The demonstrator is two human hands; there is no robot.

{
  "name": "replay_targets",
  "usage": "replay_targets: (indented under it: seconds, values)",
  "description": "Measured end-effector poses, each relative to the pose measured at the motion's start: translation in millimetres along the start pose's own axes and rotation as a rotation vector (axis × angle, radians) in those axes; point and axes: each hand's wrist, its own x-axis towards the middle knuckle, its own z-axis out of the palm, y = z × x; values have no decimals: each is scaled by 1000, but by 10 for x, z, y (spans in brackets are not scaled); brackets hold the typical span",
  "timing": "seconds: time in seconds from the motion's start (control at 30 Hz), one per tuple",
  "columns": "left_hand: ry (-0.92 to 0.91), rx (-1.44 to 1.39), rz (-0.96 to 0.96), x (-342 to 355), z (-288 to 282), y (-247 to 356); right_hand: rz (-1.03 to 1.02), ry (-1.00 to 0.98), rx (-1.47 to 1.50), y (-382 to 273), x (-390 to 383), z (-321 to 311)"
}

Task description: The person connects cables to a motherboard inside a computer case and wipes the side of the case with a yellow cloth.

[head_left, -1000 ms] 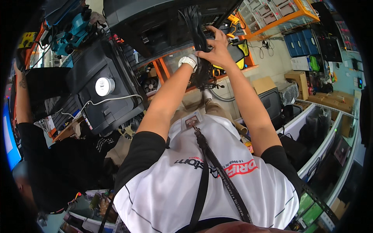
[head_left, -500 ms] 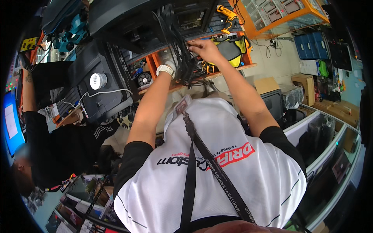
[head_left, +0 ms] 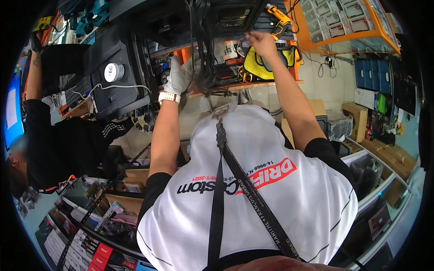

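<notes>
A bundle of black cables (head_left: 207,49) hangs over the front of a black computer case (head_left: 181,25) at the top of the view. To its left, my left hand (head_left: 177,77), in a white glove, is raised with the thumb apart from the fingers and nothing visible in it. The fingertips reach toward the cables; whether they touch is unclear. My bare right hand (head_left: 262,44) is beside the case's lower right edge, fingers curled into a pinch. What they hold, if anything, is too small to make out.
Below the case, an orange shelf (head_left: 226,87) holds a yellow-and-black bag (head_left: 257,65). A yellow cordless tool (head_left: 279,20) lies at the upper right. On the left, a white round tub (head_left: 114,72) sits on another black case (head_left: 104,52), near a co-worker in black (head_left: 72,144).
My left hand has come away leftward from the cable bundle. My right hand has moved right and up, away from the cables toward the case's edge. The view has shifted slightly.
</notes>
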Motion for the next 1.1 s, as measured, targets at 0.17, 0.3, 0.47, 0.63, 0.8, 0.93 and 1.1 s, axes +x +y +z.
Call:
replay_targets:
  seconds: [0.17, 0.3, 0.47, 0.63, 0.8, 0.93, 1.1]
  values:
    - [-141, 409, 50, -99, -386, -25, 160, 27, 1056, -186, 108, 103]
    - [-89, 72, -6, -85, -147, 23, 341, 161, 1456, 61, 327, 381]
    - [164, 428, 170, 73, -598, -50, 358, 487, 1569, -395, 435, 841]
    - [774, 972, 860, 59, -101, -128, 425, 526, 1535, -190, 165, 858]
    - [157, 905, 144, 321, 768, -640, 365, 422, 1506, -215, -216, 539]
    - [95, 106, -237, 1238, 1026, -952, 219, 332, 1283, -133, -664, 435]
    - [189, -294, -226, 2280, 855, -982, 74, 199, 678, 21, -886, 371]
